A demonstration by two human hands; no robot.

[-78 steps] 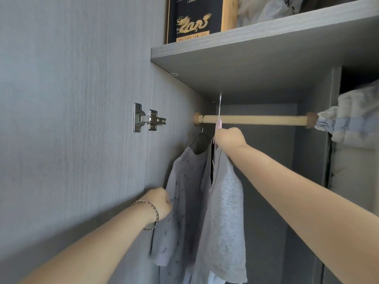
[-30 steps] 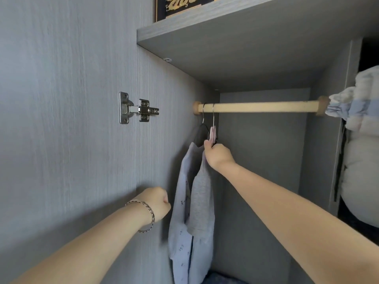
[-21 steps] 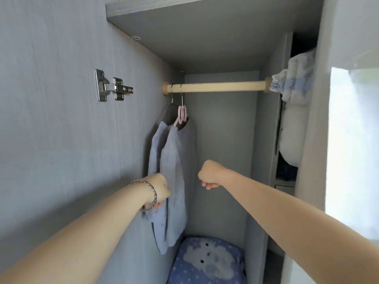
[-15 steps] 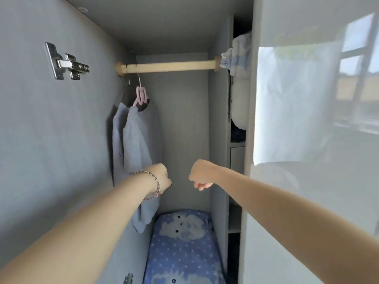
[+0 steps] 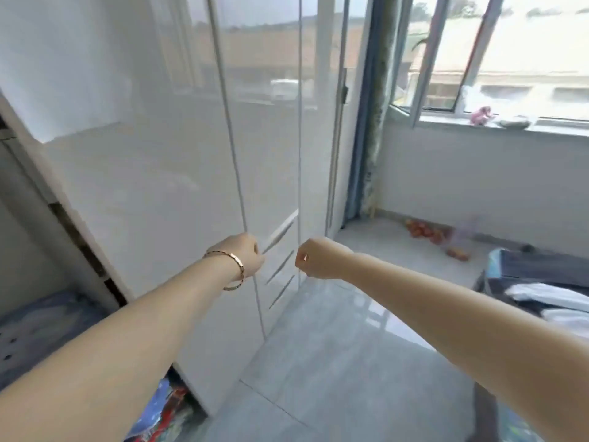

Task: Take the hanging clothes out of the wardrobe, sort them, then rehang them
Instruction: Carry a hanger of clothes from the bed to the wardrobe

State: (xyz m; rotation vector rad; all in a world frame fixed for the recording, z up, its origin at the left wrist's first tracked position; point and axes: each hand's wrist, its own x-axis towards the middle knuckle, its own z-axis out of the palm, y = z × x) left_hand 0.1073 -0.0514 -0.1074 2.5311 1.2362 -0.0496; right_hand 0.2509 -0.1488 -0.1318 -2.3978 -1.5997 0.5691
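In the head view, the left hand (image 5: 243,256) is seen from the back, its fingers curled into a fist with nothing held in it. A gold bracelet (image 5: 236,271) is worn on its wrist. The right hand (image 5: 314,257) is likewise closed into an empty fist and is held just beside the left, the two apart.

Both hands are raised in front of the glossy white wardrobe doors (image 5: 153,161), which are closed. A slanted handle strip (image 5: 280,231) is seen just past the left knuckles; whether it is touched cannot be told. At the left edge an open wardrobe compartment (image 5: 19,250) is shown, with blue patterned bedding (image 5: 35,327) in its lower part.

Folded clothes (image 5: 541,295), white and dark, are laid at the right edge, well apart from the hands. Beyond them an open window (image 5: 478,59) and grey floor tiles (image 5: 334,362) are seen.
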